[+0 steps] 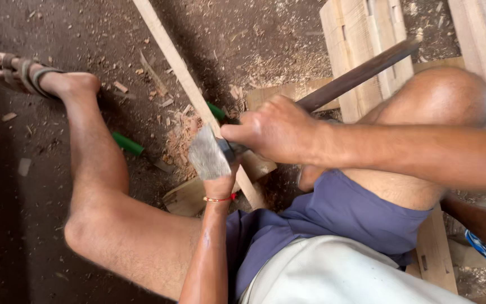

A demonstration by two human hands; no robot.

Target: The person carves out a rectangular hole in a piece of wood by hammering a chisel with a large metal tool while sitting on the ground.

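the right hand (pixel 274 130) was closed tight around the dark handle (pixel 361 70) of an adze, gripping it close to the head, with the grey blade (pixel 208 153) hanging just below and to the left of its knuckles. the left hand (pixel 221 183) sat directly under that blade, mostly hidden by it; it seemed to be steadying the long pale wooden strip (pixel 182 73) against the wooden block (pixel 189 196), though whether its fingers were curled or flat could not be told. the strip ran from the left hand away up past both hands, over a heap of shavings (pixel 184 138).

the plain risk was the blade's edge coming down so near the left hand's fingers: a glancing cut off the narrow strip would likely have sent it into them. the strip looked thin enough to twist or split under a heavy stroke, and the bare left leg (pixel 94 169) lay close beside the work. a green-handled tool (pixel 127 144) lay beyond the left hand.
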